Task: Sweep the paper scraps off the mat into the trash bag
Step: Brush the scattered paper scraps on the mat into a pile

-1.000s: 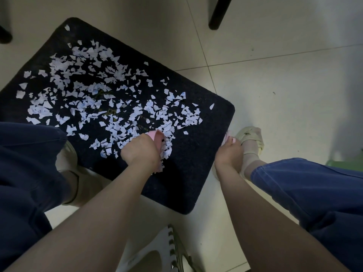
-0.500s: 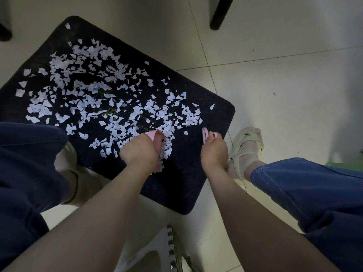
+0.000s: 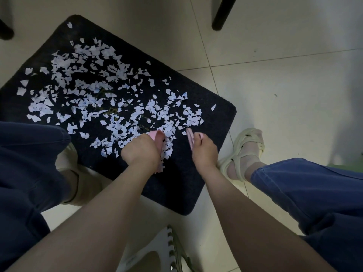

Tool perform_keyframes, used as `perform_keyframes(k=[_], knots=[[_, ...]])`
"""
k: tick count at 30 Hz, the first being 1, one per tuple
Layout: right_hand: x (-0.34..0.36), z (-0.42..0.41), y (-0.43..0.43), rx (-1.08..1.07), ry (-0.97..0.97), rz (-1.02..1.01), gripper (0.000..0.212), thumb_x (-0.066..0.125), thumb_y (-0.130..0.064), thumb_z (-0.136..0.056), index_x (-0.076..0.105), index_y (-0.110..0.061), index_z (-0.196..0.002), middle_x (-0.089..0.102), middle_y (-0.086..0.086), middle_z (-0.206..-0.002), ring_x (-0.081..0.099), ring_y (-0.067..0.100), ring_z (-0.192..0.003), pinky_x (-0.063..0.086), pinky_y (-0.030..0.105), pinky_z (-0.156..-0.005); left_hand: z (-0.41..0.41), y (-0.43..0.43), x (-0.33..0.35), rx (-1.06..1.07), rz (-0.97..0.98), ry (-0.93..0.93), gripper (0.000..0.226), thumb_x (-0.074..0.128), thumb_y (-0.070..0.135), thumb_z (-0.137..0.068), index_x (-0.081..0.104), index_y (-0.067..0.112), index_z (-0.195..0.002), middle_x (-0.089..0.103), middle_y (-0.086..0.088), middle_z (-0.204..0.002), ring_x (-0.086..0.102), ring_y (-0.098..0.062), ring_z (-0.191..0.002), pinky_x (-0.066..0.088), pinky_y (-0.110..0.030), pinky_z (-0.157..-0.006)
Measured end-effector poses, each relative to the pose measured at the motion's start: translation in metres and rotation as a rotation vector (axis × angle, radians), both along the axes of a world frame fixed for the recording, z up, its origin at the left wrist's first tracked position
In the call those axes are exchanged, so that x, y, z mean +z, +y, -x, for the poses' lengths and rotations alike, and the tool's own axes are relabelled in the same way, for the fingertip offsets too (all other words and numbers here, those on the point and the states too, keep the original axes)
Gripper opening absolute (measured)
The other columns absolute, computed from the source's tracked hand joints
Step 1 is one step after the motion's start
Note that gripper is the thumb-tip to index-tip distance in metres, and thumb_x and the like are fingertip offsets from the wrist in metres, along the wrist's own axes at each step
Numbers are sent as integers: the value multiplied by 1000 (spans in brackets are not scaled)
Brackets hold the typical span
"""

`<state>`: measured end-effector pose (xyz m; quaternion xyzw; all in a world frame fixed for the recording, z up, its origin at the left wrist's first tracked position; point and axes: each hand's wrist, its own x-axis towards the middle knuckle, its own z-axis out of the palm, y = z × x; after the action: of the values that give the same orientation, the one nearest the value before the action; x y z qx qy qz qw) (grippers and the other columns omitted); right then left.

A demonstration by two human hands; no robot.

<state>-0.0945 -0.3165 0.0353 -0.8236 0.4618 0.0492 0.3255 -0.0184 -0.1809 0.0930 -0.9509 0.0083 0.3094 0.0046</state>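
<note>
A dark, short-piled mat (image 3: 208,160) with rounded corners lies askew on the pale tiled floor (image 3: 275,91), and the paper scraps (image 3: 110,99) are spread over most of it. They are small, torn, irregular bits, white with a faint lilac cast, thickest in a broad band from the far left corner down toward the near middle, with a few loose bits out by the edges; one lies alone near the right edge. The near right part of the mat is bare. The left hand (image 3: 140,152) rests low on the mat at the near edge of the scraps, its fingers curled round a flat pink piece (image 3: 157,139) that stands among them. Just beside it, the right hand (image 3: 204,152) has its fingers curled round a thin pink tool (image 3: 190,139), whose tip points away from the person and reaches the nearest scraps. A foot in a cream sandal (image 3: 247,146) stands on the floor right of the mat, below a blue trouser leg (image 3: 314,189). A black furniture leg (image 3: 222,12) stands at the far side, and a white plastic stool (image 3: 169,250) shows at the bottom edge.
</note>
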Motion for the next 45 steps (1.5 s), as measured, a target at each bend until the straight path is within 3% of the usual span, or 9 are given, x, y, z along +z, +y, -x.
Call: perform_keyframes(k=[5,9,14,17,24,29,32,40,45], knots=[[1,3,-8,-151,-10,194,36,31,-35,-103,61,-16,-102,64,7,-96,61,29,-86,45,35,-73,1,0,2,4,-4,11,32,36,25,-99,58,4,-108,40,-4,-64,48,-22,-71,27,-21,-51],[-3,14,-50,-329,71,271,39,29,-35,-103,60,-14,-111,63,13,-103,60,34,-93,43,37,-74,0,0,3,4,-9,4,32,36,25,-99,58,4,-109,48,-6,-78,47,-22,-71,27,-21,-51],[-20,8,-28,13,-23,62,34,29,-41,-101,56,-31,-84,64,7,-92,61,29,-79,38,31,-63,1,-2,4,10,-7,7,31,37,26,-98,58,5,-107,49,-7,-78,49,-23,-71,29,-21,-52],[-18,-1,-7,163,-86,54,33,34,-34,-102,64,-24,-93,63,3,-93,58,22,-81,38,30,-65,0,-2,5,10,-6,5,30,37,24,-98,59,5,-105,50,-7,-78,50,-24,-72,36,-24,-60],[-3,-4,-56,-210,51,282,37,28,-38,-103,59,-20,-105,60,8,-98,57,32,-87,40,35,-70,-1,1,7,0,0,8,32,35,28,-98,58,6,-106,48,-5,-77,49,-23,-72,29,-22,-51],[-18,-10,-33,44,-2,58,41,32,-48,-100,46,-29,-66,66,6,-90,61,30,-76,42,34,-64,0,2,8,0,2,22,32,36,29,-99,58,7,-105,48,-6,-77,49,-23,-72,31,-23,-53],[-11,-16,-3,239,9,106,38,34,-42,-101,56,-24,-76,60,3,-81,59,26,-72,43,35,-68,0,2,11,-6,8,38,30,36,26,-98,58,7,-105,45,-4,-71,49,-23,-72,29,-22,-51],[7,-15,-47,-244,79,226,39,29,-41,-102,59,-17,-99,64,9,-96,60,31,-90,44,38,-77,0,13,12,-9,45,19,33,35,28,-96,60,8,-104,50,-3,-75,50,-22,-71,35,-24,-55],[1,-20,-28,-15,-30,31,34,35,-33,-103,61,-18,-88,65,4,-87,59,26,-79,35,30,-64,-12,10,20,-37,65,-35,34,33,28,-96,61,8,-102,52,-5,-78,51,-24,-70,40,-27,-65]])
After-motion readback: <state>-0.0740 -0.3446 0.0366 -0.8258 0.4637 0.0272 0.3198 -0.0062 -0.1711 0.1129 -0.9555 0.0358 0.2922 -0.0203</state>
